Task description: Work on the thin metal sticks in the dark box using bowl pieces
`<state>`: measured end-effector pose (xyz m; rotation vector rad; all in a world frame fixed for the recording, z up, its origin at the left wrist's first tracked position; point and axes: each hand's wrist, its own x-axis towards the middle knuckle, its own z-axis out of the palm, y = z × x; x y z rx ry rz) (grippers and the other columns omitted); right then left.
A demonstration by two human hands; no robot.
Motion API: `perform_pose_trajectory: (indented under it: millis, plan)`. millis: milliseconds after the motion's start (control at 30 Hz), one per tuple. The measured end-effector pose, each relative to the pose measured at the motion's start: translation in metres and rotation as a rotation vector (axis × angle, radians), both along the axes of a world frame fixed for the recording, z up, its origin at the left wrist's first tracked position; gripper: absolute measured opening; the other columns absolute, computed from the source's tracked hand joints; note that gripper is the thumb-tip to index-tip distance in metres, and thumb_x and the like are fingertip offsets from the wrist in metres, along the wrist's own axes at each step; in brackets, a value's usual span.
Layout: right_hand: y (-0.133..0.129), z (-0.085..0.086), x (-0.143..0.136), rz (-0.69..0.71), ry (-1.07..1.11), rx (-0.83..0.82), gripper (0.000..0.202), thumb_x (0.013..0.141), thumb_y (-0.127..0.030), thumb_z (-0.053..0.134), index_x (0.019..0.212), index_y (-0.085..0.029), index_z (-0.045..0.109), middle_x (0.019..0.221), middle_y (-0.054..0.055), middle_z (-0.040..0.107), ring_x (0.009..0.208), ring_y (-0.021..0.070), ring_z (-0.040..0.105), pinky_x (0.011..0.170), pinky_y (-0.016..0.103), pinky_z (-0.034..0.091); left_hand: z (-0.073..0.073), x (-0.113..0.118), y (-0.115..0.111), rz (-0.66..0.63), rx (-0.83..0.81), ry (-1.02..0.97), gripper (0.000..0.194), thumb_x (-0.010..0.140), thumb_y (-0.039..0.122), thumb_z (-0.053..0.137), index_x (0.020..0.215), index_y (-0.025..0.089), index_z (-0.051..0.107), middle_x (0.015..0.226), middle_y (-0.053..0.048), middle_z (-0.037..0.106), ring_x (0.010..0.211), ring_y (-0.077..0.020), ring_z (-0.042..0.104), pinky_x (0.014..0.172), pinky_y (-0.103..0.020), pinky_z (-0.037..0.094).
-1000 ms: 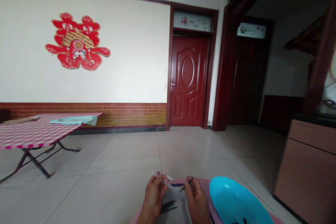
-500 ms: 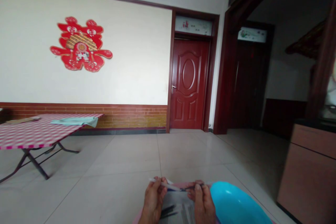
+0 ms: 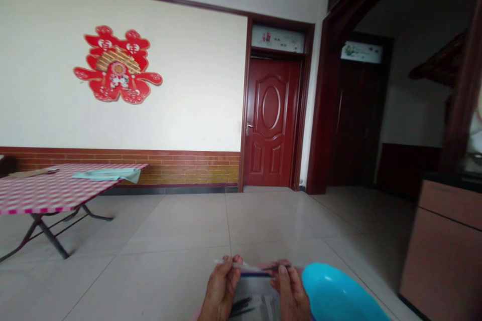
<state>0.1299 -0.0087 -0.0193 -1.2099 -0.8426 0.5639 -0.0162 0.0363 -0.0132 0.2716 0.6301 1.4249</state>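
Observation:
At the bottom centre, my left hand (image 3: 221, 286) pinches a thin, whitish translucent strip (image 3: 241, 265). To its right, my right hand (image 3: 288, 288) has thumb and fingers closed on a thin dark stick-like piece (image 3: 274, 267). The two pieces meet or nearly meet between the hands; blur hides the exact contact. Below them lie several black slender pieces (image 3: 241, 306) and several pale grey strips (image 3: 268, 307) on a light surface. A bright blue basin (image 3: 341, 293) is close beside my right hand.
A folding table (image 3: 48, 190) with a pink checked cover stands at the left, a pale green cloth (image 3: 109, 174) on it. A brown cabinet (image 3: 444, 246) is at the right. Beyond the tiled floor (image 3: 181, 230) is a red door (image 3: 270, 120).
Both hands stay almost in place, still holding the thin pieces. The dark piece and strip have shifted slightly between the fingers. The view has tilted very slightly.

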Motion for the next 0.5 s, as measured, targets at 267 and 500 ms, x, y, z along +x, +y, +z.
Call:
perform_pose_trajectory:
  millis: [267,500]
  plan:
    - [-0.007,0.014,-0.009,0.333,0.321,-0.090,0.057,0.058,-0.061,0.068,0.096,-0.019,0.063,0.102,0.012,0.070,0.096,0.0290,0.066,0.073,0.035,0.056,0.000,0.002,-0.002,-0.105,0.003,-0.021,0.013,0.077,0.002,0.062,0.076,0.014,0.056,0.079,-0.008,0.070,0.075,-0.0159,0.070,0.063,-0.018,0.056]
    - [0.000,0.001,0.012,0.086,0.224,0.001,0.051,0.062,-0.059,0.064,0.092,-0.017,0.063,0.085,0.008,0.073,0.079,0.0246,0.069,0.064,0.032,0.057,0.005,0.004,-0.009,-0.207,0.021,0.230,0.026,0.078,0.032,0.067,0.095,0.016,0.058,0.088,-0.009,0.070,0.068,-0.0159,0.067,0.055,-0.022,0.051]
